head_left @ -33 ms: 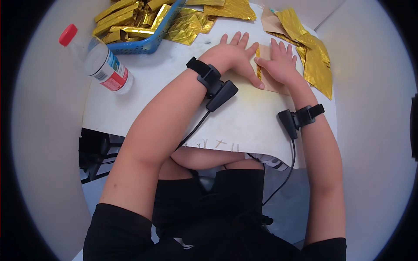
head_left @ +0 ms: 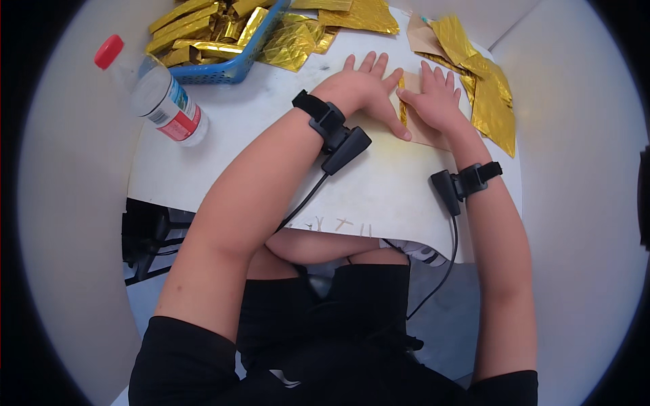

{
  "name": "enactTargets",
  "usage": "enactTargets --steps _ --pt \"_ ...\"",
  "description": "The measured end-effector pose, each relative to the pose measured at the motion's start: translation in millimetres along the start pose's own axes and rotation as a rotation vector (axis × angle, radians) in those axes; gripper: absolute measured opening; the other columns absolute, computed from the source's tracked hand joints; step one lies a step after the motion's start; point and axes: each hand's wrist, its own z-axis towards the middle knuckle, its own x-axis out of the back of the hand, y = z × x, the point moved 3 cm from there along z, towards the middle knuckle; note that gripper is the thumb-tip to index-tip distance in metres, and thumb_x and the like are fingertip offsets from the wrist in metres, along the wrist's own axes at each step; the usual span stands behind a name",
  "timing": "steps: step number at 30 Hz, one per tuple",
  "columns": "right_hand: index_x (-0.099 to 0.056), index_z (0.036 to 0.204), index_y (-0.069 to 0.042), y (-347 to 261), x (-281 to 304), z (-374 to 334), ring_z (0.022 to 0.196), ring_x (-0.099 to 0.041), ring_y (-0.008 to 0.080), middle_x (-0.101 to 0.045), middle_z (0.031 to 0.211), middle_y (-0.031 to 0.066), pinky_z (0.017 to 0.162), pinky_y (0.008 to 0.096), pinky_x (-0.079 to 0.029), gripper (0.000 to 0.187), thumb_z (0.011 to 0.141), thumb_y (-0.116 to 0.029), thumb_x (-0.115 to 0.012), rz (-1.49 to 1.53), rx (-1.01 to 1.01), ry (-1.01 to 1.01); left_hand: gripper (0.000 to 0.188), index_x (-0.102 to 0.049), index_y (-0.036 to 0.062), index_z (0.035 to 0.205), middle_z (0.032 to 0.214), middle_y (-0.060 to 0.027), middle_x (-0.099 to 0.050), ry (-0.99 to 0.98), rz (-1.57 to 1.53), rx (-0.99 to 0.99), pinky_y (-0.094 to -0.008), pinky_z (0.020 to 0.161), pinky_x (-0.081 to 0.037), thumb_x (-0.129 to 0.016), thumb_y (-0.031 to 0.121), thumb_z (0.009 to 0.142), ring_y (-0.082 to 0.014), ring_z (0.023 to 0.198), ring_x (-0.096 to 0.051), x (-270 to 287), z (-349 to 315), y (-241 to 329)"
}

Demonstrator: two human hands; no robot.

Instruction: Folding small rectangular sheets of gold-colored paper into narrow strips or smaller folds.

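A sheet of brown paper point(head_left: 428, 134) with a strip of gold foil along its left edge lies flat on the white table. Over that left edge rests my left hand point(head_left: 365, 88), fingers spread and thumb stretched down beside the foil strip. My right hand point(head_left: 439, 96) lies on the paper itself, its fingers pointing away from me and its thumb at the foil strip. Both hands are open and hide part of the sheet. A black strap with a small device sits on each wrist.
A blue plastic basket point(head_left: 233, 70) full of folded gold foil pieces stands at the far left. Near it is a clear bottle point(head_left: 177, 111) with a red cap. More gold foil sheets point(head_left: 491, 101) lie at the right, others point(head_left: 288, 47) beside the basket. White walls flank the table point(head_left: 264, 101).
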Motion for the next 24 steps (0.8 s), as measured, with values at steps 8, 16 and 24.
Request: enactTargets --steps 8,16,24 --pt "-0.020 0.170 -0.016 -5.1 -5.0 32.7 0.162 -0.004 0.0489 -0.016 0.174 0.0255 0.127 0.0658 -0.006 0.099 0.093 -0.061 -0.062 -0.001 -0.096 -0.029 0.149 -0.014 0.0036 0.169 0.175 -0.0269 -0.005 0.022 -0.044 -0.015 -0.0580 0.130 -0.003 -0.076 0.086 0.061 -0.0395 0.164 -0.001 -0.1 -4.7 0.1" --pt "-0.020 0.170 -0.015 0.3 -4.6 48.7 0.162 -0.002 0.0492 -0.010 0.175 0.0259 0.129 0.0620 -0.005 0.100 0.092 -0.062 -0.062 0.066 -0.194 -0.025 0.150 -0.013 0.0008 0.169 0.175 -0.0276 -0.008 0.022 -0.052 -0.007 -0.0580 0.131 -0.005 -0.079 0.083 0.062 -0.0400 0.164 -0.003 2.2 -5.6 6.2" --pt "-0.024 0.169 -0.011 -5.6 -6.8 44.4 0.162 -0.003 0.0475 -0.010 0.176 0.0235 0.129 0.0592 -0.003 0.100 0.092 -0.062 -0.061 0.115 -0.211 -0.033 0.142 -0.008 0.0061 0.170 0.176 -0.0257 -0.008 0.020 -0.033 0.000 -0.0577 0.131 -0.008 -0.075 0.081 0.070 -0.0401 0.164 -0.003 -5.0 -10.1 7.0"
